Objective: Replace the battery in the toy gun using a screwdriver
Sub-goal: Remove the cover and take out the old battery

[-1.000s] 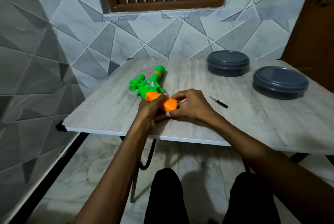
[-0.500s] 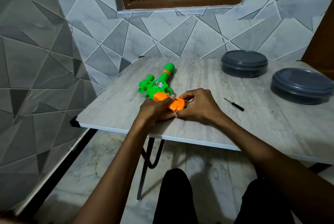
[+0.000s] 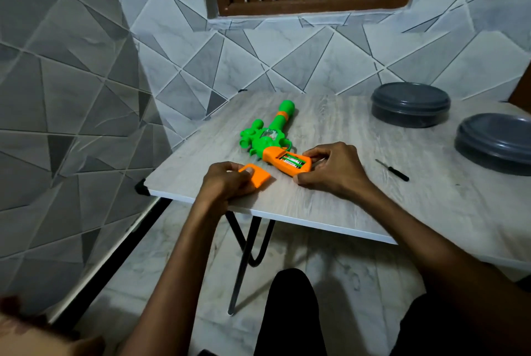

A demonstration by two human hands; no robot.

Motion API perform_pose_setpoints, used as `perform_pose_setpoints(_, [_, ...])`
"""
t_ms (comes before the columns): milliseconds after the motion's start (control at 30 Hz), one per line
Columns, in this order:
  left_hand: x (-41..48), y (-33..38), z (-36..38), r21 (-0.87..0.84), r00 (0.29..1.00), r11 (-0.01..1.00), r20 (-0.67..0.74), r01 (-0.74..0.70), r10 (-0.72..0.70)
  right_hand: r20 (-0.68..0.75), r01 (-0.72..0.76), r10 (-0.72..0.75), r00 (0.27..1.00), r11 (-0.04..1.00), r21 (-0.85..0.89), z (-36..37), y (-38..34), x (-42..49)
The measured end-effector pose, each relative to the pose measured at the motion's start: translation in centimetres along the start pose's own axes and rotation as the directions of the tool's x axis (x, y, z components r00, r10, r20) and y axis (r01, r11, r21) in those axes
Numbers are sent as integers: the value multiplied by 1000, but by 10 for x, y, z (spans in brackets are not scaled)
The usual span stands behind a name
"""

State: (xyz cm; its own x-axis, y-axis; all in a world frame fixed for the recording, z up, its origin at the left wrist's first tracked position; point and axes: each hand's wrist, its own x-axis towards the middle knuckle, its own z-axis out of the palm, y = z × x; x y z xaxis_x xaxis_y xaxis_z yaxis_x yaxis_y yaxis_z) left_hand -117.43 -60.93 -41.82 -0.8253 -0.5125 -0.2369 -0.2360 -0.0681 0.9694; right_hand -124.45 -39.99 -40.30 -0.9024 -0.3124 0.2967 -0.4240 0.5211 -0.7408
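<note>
The green-and-orange plastic toy gun [image 3: 265, 140] is laid flat on the pale wood-grain table [image 3: 316, 206], barrel pointed away. Its orange handle is gripped at the butt end by the curled fingers of the right hand [image 3: 333, 168]. The detached orange battery cover [image 3: 257, 176] is pinched in the left hand [image 3: 227, 183], just left of the handle. Green-labelled batteries [image 3: 293, 160] are exposed, aligned with the handle's long axis, nearer the right hand. The small black screwdriver [image 3: 392, 170] is seen untouched, farther right.

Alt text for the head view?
A person's left hand holds the removed orange plastic battery cover while the right hand steadies the green-and-orange toy gun, green batteries exposed; a black screwdriver lies on the grey wood-grain table.
</note>
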Motion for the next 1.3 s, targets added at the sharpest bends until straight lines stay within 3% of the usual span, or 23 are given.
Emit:
perform_pose_setpoints(200, [30, -4, -29, 292, 968, 953, -204, -81, 145, -34, 1, 0, 999, 998, 57, 4, 3, 2])
perform_pose_setpoints(300, [16, 7, -24, 429, 946, 897, -234, -108, 226, -36, -1, 4, 999, 997, 73, 5, 4, 2])
perform_pose_setpoints(633, [19, 13, -21, 632, 912, 770, -262, -84, 315, -13, 5, -4, 1000, 993, 117, 0, 5, -2])
perform_pose_setpoints(700, [14, 10, -16, 634, 875, 764, -294, -122, 384, -18, -1, 3, 1000, 992, 128, -1, 5, -2])
perform_pose_setpoints(767, [5, 7, -3, 576, 835, 789, -310, -215, 454, -19, -12, 15, 1000, 988, 156, -2, 5, -3])
perform_pose_setpoints(833, [-5, 4, 19, 433, 887, 860, -238, -269, 397, -12, -23, 26, 1000, 982, 188, -3, 4, -5])
perform_pose_setpoints(900, [-11, 3, 43, 95, 981, 981, -78, -170, 178, -19, -22, 27, 999, 979, 204, -3, 4, -6])
perform_pose_setpoints(933, [-14, 3, 54, -77, 996, 993, 11, -87, 88, -26, -17, 23, 999, 980, 197, -3, 4, -5])
perform_pose_setpoints(1000, [-16, 7, 66, -249, 994, 968, 110, 1, 27, -38, 2, 4, 999, 987, 159, -3, 6, -5])
perform_pose_setpoints(1167, [-18, 10, 79, -332, 989, 942, 148, 47, 3, -32, 28, -24, 999, 991, 128, -8, 11, -9])
perform_pose_setpoints(1300, [-17, 10, 82, -356, 990, 930, 138, 88, -41, 92, 32, -38, 995, 997, 66, -15, 9, -12])
